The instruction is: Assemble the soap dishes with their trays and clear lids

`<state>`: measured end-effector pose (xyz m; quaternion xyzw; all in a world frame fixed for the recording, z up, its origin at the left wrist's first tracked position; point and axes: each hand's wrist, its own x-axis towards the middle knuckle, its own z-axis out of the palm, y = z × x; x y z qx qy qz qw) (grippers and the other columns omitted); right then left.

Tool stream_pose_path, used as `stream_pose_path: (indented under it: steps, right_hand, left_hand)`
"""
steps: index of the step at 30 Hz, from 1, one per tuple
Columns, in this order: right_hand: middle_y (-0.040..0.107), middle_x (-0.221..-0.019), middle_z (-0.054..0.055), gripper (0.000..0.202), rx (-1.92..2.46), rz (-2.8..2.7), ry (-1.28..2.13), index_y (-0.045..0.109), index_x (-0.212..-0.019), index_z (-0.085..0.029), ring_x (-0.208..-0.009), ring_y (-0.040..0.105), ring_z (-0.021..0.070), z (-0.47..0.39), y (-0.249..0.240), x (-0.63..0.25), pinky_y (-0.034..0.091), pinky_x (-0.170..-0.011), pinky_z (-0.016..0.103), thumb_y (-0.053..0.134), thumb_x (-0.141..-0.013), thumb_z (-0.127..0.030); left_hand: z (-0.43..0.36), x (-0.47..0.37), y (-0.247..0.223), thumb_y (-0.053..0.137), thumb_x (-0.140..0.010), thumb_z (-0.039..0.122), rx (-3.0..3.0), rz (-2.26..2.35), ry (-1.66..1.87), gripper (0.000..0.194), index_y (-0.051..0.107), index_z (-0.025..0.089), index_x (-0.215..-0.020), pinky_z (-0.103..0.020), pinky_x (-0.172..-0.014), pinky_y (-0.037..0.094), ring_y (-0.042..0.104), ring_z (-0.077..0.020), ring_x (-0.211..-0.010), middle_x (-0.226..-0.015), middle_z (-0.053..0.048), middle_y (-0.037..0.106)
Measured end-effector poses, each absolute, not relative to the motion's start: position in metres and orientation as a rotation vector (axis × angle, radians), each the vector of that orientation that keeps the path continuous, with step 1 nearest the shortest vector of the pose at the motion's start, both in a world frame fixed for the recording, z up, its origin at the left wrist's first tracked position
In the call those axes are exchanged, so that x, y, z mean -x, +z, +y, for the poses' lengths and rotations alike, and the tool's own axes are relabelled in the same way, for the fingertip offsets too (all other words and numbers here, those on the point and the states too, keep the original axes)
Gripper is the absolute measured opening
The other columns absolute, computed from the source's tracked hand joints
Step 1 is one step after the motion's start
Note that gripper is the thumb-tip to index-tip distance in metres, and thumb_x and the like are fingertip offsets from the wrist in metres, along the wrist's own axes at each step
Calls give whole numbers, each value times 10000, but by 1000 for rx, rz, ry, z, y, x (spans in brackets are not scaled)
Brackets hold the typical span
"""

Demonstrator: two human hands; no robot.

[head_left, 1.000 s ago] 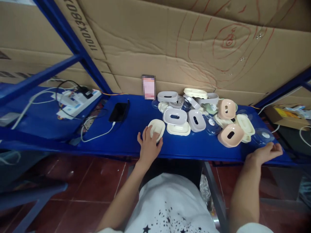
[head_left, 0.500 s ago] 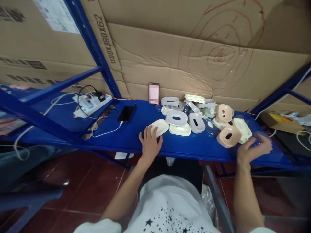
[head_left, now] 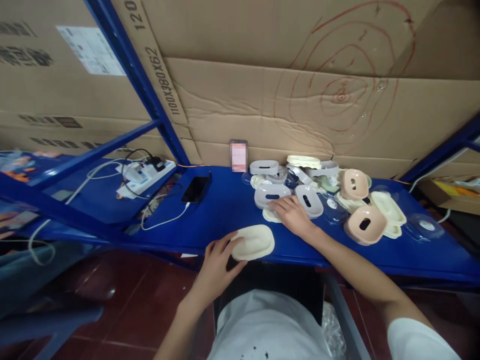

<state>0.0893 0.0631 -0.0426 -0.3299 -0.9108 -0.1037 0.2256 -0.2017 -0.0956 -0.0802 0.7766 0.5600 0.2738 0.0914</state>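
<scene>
My left hand [head_left: 216,262] grips a cream oval tray [head_left: 254,241] at the front edge of the blue shelf [head_left: 225,210]. My right hand [head_left: 293,214] reaches across to the heap of plastic parts and lies on a cream tray [head_left: 269,215] under a grey slotted lid [head_left: 270,194], its fingers resting by that lid. Another grey slotted lid [head_left: 309,200] sits just right of the hand. Two pink slotted lids [head_left: 365,224] [head_left: 354,183] and more cream trays [head_left: 388,207] lie further right.
A black phone [head_left: 195,188] on a white cable lies left of the heap. A power strip [head_left: 144,175] with plugs sits further left. Clear round lids [head_left: 423,226] lie at the right. Cardboard [head_left: 292,100] backs the shelf; blue uprights [head_left: 150,90] cross at left.
My left hand pulled the cream tray back to the shelf's front edge. My right hand swung from the far right end to the grey lid in the middle of the heap.
</scene>
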Motion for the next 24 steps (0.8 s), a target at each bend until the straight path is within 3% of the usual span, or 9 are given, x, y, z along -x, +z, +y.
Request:
stream_pose_path:
  steps: [6, 8, 11, 14, 18, 24]
  right_hand:
    - [781, -1277, 95, 383, 666, -2455, -65, 685, -1383, -213, -1143, 691, 222, 0, -45, -87, 454, -1039, 414, 473, -1084, -103]
    - [785, -1216, 91, 393, 633, -2482, 2, 693, -1367, -215, -1123, 690, 214, -10, -49, -85, 466, -1037, 406, 464, -1076, -83]
    - [775, -1201, 101, 419, 611, -2532, 42, 681, -1395, -210, -1132, 680, 221, -12, -54, -85, 495, -1024, 405, 458, -1069, -69]
    - [759, -1266, 119, 383, 579, -2597, 85, 639, -1464, -206, -1184, 670, 236, -8, -56, -87, 522, -1037, 414, 534, -1096, -185]
    - [744, -1327, 131, 447, 619, -2618, 57, 629, -1494, -213, -1261, 659, 271, -3, -58, -86, 543, -1061, 443, 645, -1073, -364]
    - [792, -1296, 90, 314, 611, -2465, 90, 724, -1379, -234, -1218, 720, 228, 0, -62, -87, 565, -1036, 409, 597, -1106, -325]
  left_hand:
    - [-59, 172, -81, 787, -947, 338, -2201, 1582, 877, 929, 242, 341, -1700, -539, -1178, 473, 479, -344, -1549, -1695, -163, 438]
    - [-53, 167, -81, 787, -953, 332, -2224, 1531, 872, 903, 273, 356, -1694, -539, -1179, 484, 502, -344, -1529, -1710, -164, 409]
    - [-51, 168, -83, 781, -962, 326, -2297, 1485, 897, 668, 508, 356, -1572, -552, -1191, 484, 473, -362, -1551, -1735, -146, 371]
    - [-51, 174, -84, 776, -964, 311, -2296, 1468, 922, 502, 630, 325, -1444, -559, -1220, 468, 423, -367, -1590, -1760, -134, 337]
    - [-50, 180, -82, 749, -983, 333, -2207, 1432, 898, 539, 581, 331, -1496, -541, -1242, 462, 477, -328, -1563, -1728, -127, 401]
    - [-32, 181, -70, 748, -982, 419, -2186, 1378, 770, 680, 482, 351, -1605, -566, -1284, 382, 409, -339, -1601, -1759, -115, 359]
